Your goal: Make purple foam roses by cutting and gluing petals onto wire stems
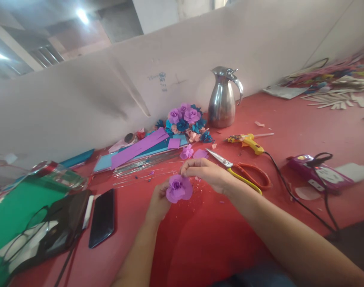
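Observation:
A purple paper flower [176, 186] with a rolled centre is held up over the red table. My left hand [160, 199] is closed on it from below and the left, its fingertips partly hidden behind the petals. With bent fingers, my right hand [201, 170] pinches the flower's upper right petal edge. Just beyond that hand lie a loose purple flower [186, 152] and a purple paper piece [200, 154]. Scissors [241, 171] with red and yellow handles rest beside my right wrist, blades pointing away to the left.
A yellow glue gun [246, 141] has its cord running to a purple power strip [319, 173]. Behind stand a steel jug [222, 99] and a cluster of paper flowers [184, 119]. Purple paper strips [140, 148] lie back left. A phone [102, 218] and eyeglasses [23, 235] are at left.

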The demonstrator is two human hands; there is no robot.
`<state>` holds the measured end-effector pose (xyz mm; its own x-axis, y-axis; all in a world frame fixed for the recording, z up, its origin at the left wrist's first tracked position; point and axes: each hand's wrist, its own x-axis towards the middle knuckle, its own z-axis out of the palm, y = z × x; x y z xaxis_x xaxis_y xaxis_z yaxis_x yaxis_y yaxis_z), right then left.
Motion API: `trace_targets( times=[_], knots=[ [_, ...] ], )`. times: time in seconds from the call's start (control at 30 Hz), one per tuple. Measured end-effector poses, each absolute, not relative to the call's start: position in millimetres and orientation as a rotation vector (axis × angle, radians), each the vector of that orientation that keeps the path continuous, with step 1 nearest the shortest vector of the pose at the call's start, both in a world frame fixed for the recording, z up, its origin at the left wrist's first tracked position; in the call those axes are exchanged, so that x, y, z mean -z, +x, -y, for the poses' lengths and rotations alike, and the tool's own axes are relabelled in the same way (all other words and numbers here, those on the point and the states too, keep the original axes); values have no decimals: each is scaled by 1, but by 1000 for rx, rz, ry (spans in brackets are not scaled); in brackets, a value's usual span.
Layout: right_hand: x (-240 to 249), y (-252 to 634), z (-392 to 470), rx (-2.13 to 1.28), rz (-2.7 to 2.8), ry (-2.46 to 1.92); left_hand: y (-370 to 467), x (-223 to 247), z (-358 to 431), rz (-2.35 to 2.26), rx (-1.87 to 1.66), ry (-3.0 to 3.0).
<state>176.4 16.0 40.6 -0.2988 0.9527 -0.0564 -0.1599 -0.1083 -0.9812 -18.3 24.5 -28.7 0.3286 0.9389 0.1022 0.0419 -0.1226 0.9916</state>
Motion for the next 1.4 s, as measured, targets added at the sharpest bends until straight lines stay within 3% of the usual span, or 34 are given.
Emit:
trace_targets(
  times=[0.5,0.77,1.17,1.4],
  knots=[
    [-33,169,-12,-1180,1306,-949,-10,22,-26,-996,-1356,1146],
    [-28,153,-3,-920,1476,-1136,-9,22,-26,-1008,-1441,1170],
    [-20,141,3,-928,1340,-1114,-9,22,-21,-1093,-1449,1210],
    [-21,142,8,-596,1390,-1107,-9,23,-27,-1187,-1471,1161]
  ],
)
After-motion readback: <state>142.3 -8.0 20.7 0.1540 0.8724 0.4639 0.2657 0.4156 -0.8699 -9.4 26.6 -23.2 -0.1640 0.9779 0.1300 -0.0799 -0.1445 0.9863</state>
